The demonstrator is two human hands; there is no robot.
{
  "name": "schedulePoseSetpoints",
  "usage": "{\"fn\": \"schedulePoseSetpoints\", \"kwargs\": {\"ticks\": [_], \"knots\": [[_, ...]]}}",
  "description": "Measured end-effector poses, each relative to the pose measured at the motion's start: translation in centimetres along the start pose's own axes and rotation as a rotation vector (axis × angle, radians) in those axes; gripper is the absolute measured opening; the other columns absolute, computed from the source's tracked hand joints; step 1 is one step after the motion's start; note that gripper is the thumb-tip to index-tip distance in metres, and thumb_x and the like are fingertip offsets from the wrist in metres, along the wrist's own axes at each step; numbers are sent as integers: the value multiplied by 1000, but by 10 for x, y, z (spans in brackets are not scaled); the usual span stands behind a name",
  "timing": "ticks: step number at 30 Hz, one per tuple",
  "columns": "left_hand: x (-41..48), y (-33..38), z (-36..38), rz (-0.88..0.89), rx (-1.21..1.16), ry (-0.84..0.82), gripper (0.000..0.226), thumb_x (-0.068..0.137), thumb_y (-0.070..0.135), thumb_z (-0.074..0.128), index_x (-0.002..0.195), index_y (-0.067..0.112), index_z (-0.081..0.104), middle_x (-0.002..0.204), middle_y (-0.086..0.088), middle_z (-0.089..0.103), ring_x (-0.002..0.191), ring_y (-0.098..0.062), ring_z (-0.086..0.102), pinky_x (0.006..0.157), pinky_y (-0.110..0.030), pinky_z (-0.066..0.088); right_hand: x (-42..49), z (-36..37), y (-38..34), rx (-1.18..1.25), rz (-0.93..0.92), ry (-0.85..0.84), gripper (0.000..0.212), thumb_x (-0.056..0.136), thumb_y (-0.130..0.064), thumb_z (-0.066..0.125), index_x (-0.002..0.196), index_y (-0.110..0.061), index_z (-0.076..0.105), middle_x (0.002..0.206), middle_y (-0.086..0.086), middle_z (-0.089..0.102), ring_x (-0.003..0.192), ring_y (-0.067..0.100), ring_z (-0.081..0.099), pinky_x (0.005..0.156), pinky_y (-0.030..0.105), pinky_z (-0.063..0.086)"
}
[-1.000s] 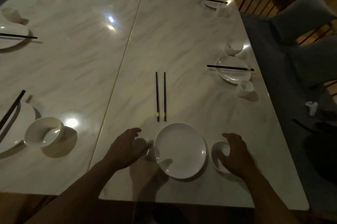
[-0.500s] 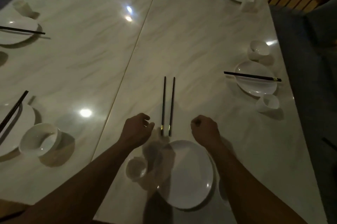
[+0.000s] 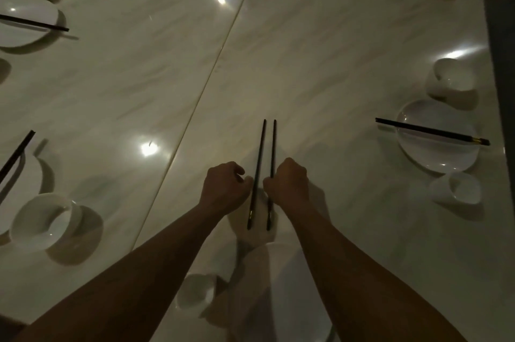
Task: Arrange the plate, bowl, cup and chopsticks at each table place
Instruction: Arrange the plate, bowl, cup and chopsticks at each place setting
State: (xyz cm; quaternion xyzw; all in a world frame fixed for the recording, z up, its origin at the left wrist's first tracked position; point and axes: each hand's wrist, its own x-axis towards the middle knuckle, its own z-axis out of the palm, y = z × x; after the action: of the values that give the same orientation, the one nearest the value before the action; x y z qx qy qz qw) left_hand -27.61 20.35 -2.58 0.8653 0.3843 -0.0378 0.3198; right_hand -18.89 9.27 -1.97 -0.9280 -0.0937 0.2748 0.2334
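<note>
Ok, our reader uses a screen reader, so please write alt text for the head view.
A person's left hand and right hand each pinch one of two parallel dark chopsticks at a pale marble table, just beyond a white plate with a cup to its left.

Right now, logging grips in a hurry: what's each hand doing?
Left hand: pinching the left chopstick.
Right hand: pinching the right chopstick.

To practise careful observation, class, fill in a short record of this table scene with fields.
Surface: marble table
Left hand: pinches left chopstick
Right hand: pinches right chopstick
Near place: plate between forearms, cup on its left
Right edge place: side plate with chopstick pair laid across
</note>
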Motion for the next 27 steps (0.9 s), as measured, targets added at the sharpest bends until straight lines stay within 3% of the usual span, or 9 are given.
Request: {"fn": "schedulePoseSetpoints", "kwargs": {"ticks": [2, 5, 7, 10, 12, 16, 20, 24, 27], "knots": [[6, 8, 7, -13, 11, -2, 38, 84, 41, 69, 111, 13, 67, 95, -2, 72, 79, -11, 63, 73, -23, 50, 3, -10, 6, 21, 2, 36, 29, 81, -20, 71, 104, -5, 60, 106, 11, 66, 88, 21, 61, 65, 23, 40], [12, 20, 15, -1, 42, 10, 34, 80, 39, 71, 98, 10, 70, 90, -6, 72, 80, -20, 67, 73, -32, 57, 8, -36, 22, 97, 28, 111, 30, 79, -24, 72, 105, -9, 71, 107, 9, 71, 99, 24, 66, 75, 23, 47], [15, 27, 18, 6, 90, -13, 31, 78, 37, 71, 92, 9, 70, 88, -7, 70, 80, -24, 66, 72, -37, 58, 8, -57, 36, 187, 84, 135, 29, 79, -25, 75, 105, -13, 74, 104, 7, 73, 94, 21, 68, 76, 20, 47], [21, 34, 20, 1, 152, -54, 25, 73, 26, 69, 88, 7, 70, 88, -10, 69, 81, -28, 66, 66, -33, 55, 3, -82, 62, 282, 133, 146, 24, 80, -24, 77, 102, -16, 75, 97, 3, 74, 78, 13, 63, 73, 20, 46], [24, 36, 21, -9, 158, -72, 24, 73, 24, 69, 88, 5, 71, 89, -12, 69, 83, -30, 66, 63, -30, 49, -6, -90, 78, 348, 148, 151, 18, 79, -21, 78, 96, -17, 75, 91, 2, 75, 77, 13, 67, 76, 26, 55], [21, 40, 16, -9, 115, -101, 23, 77, 26, 72, 89, 7, 72, 89, -10, 71, 83, -26, 67, 67, -30, 53, -30, -94, 102, 481, 200, 171, 14, 72, -20, 79, 75, -27, 67, 76, 0, 73, 73, 21, 72, 73, 48, 61], [-9, 45, 2, 29, -23, -71, 28, 77, 29, 76, 98, 11, 73, 92, -5, 72, 83, -20, 68, 80, -33, 57, -61, -91, 116, 547, 236, 183, 14, 69, -25, 79, 75, -29, 67, 77, -1, 74, 75, 21, 72, 75, 50, 60], [-71, 39, -1, -9, -126, -224, 15, 74, 27, 78, 80, 14, 73, 71, -3, 71, 66, -15, 69, 71, -36, 61, -91, -87, 123, 552, 244, 229, 19, 75, -19, 80, 76, -30, 65, 79, 1, 73, 77, 20, 72, 76, 48, 61], [-115, 24, 13, -22, -57, -312, 21, 69, 40, 78, 72, 20, 70, 69, 0, 71, 66, -12, 68, 68, -29, 59, -111, -85, 125, 544, 252, 252, 19, 76, -17, 80, 76, -29, 65, 77, 0, 73, 75, 20, 72, 75, 48, 61]]}}
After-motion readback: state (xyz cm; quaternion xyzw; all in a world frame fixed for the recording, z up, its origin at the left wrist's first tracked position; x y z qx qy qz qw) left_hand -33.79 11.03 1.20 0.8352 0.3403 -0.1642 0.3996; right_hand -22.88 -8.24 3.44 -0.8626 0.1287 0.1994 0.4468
